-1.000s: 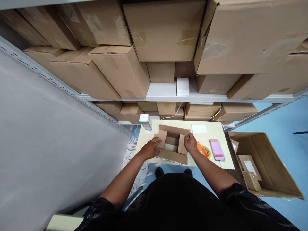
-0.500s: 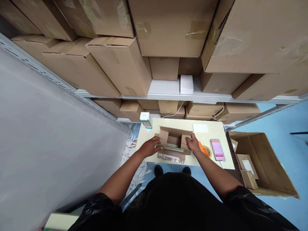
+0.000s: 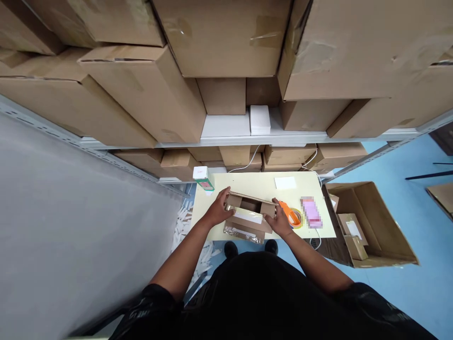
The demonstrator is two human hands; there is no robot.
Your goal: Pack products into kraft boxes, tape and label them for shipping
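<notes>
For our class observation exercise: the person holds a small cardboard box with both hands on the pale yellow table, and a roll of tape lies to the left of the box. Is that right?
Not quite. The roll of tape lies to the right of the small cardboard box, beside the right hand, as the head view shows. The rest stands: both hands, the left hand too, hold the box on the pale yellow table.

Pretty cluttered spot. A pale yellow table (image 3: 247,182) sits mid-frame, with a small white and green carton (image 3: 203,177) standing at its upper left corner, a white sheet (image 3: 285,182) near the upper right, and an orange tape dispenser (image 3: 292,216) just beside a blurred pink item (image 3: 312,212). Right of the table, an open cardboard bin (image 3: 375,222) sits on the blue floor (image 3: 424,226). Shelving (image 3: 247,140) packed with brown boxes (image 3: 148,94) fills the top, and white paper scraps (image 3: 184,222) litter the lower left.
</notes>
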